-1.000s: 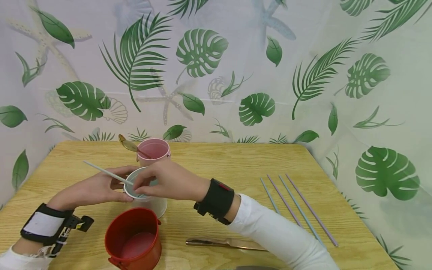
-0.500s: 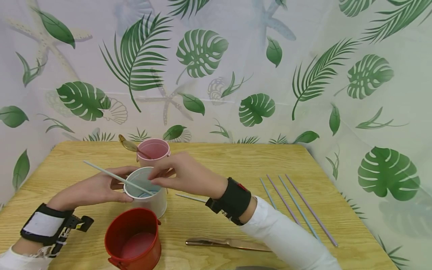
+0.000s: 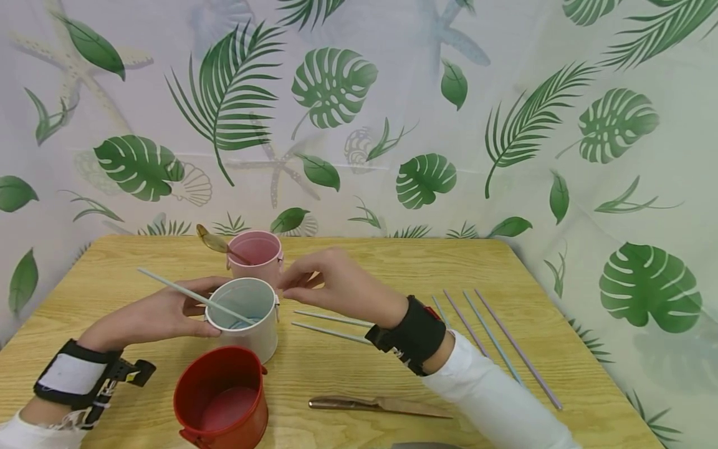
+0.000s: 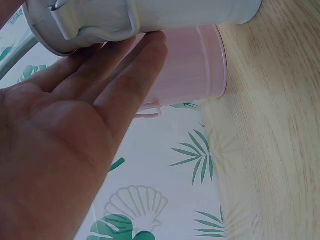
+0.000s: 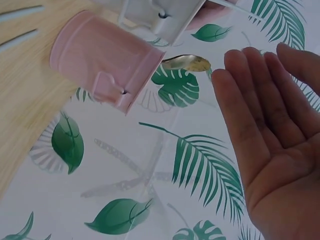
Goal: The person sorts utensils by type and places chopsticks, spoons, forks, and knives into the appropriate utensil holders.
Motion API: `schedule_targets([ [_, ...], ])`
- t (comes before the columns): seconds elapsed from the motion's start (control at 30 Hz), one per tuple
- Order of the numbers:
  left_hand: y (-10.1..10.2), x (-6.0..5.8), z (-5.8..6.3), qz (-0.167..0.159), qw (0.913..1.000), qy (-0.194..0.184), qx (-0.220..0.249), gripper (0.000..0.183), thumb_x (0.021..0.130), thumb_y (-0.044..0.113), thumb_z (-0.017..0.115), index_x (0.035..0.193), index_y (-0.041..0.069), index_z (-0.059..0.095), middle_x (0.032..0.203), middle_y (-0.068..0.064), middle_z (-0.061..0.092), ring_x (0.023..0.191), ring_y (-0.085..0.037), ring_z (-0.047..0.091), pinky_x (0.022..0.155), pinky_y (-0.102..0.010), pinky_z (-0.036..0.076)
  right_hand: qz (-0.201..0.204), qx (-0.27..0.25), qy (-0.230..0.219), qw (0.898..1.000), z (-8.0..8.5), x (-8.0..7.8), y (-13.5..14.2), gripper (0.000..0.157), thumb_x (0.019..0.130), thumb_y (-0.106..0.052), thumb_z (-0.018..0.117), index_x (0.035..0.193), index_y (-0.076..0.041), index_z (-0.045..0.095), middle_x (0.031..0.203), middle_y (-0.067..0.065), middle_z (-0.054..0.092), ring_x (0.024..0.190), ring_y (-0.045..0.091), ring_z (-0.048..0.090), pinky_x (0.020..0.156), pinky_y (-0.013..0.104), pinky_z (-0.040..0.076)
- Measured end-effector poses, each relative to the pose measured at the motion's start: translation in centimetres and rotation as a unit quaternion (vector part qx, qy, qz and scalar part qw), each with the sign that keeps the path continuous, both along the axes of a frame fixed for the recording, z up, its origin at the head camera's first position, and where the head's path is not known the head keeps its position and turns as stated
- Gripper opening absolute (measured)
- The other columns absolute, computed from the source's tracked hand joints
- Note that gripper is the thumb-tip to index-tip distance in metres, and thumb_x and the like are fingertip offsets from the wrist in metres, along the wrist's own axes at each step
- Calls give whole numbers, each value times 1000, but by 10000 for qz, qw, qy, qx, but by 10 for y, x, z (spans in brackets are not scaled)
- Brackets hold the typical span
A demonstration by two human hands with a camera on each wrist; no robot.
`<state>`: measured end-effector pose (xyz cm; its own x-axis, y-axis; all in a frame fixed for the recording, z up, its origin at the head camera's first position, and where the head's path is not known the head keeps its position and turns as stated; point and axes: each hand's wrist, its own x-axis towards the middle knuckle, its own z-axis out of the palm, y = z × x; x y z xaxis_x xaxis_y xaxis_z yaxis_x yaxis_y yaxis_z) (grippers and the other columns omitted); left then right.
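My left hand point(image 3: 162, 310) holds the small white bucket point(image 3: 255, 343) at its rim, thumb in front and fingers behind. In the left wrist view, those fingers lie along the side of the white bucket point(image 4: 190, 15). A thin pale green straw-like stick point(image 3: 185, 290) leans in this bucket and sticks out to the left over the rim. Something bluish shows inside, too small to tell. My right hand point(image 3: 336, 284) hovers just right of the white bucket with nothing in it. Its fingers point(image 5: 245, 115) look loosely bent in the right wrist view.
Behind stands a pink bucket point(image 3: 260, 270) with a gold spoon point(image 3: 212, 238) in it. A red bucket point(image 3: 252, 415) is in front. A table knife point(image 3: 378, 405) lies at the front. Two pale sticks point(image 3: 331, 317) lie beneath the right arm; purple point(image 3: 518, 349) and blue ones lie further right.
My right hand has moved out of the white bucket to the right, leaving the pale green stick leaning inside. My left hand stays on the bucket.
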<state>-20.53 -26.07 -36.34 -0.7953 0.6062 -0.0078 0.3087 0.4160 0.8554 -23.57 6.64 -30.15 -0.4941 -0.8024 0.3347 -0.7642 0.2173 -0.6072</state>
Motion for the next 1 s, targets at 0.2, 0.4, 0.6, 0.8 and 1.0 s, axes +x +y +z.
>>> schedule_targets([
  [0.2, 0, 0, -1, -8, 10000, -53, 76, 79, 91, 16, 80, 156, -1, 37, 146, -26, 52, 129, -48, 56, 97, -39, 57, -360, 83, -52, 9993, 0, -3, 17, 13, 93, -9, 78, 106, -8, 78, 100, -1, 76, 90, 3, 67, 79, 23, 59],
  [0.4, 0, 0, -1, -36, 9999, 6, 98, 78, 91, 16, 80, 155, -1, 38, 147, -26, 52, 130, -48, 55, 99, -42, 56, -675, 186, -113, 9975, -1, -6, 35, 12, 93, -8, 77, 105, -9, 78, 100, -1, 75, 88, 4, 68, 77, 25, 60],
  [0.6, 1, 0, -3, 16, 10000, 49, 31, 78, 91, 18, 81, 155, 0, 39, 145, -24, 54, 129, -48, 56, 100, -43, 55, -864, 376, -161, 9954, -3, -10, 52, 12, 94, -9, 76, 105, -10, 78, 100, -1, 75, 88, 7, 68, 77, 25, 60],
  [0.8, 2, -1, -6, 112, 9999, -6, -54, 78, 90, 20, 82, 154, 2, 40, 144, -23, 54, 129, -47, 56, 99, -43, 56, -1051, 611, -130, 9925, -7, -13, 67, 12, 95, -11, 76, 106, -12, 78, 100, -3, 74, 87, 7, 67, 77, 27, 60],
  [1.0, 2, 0, -5, 41, 10000, 44, 3, 77, 91, 19, 81, 154, 0, 40, 144, -23, 54, 129, -47, 56, 100, -42, 55, -1141, 673, -101, 9911, -13, -15, 77, 12, 94, -11, 76, 106, -13, 78, 100, -3, 74, 86, 8, 67, 76, 30, 60],
])
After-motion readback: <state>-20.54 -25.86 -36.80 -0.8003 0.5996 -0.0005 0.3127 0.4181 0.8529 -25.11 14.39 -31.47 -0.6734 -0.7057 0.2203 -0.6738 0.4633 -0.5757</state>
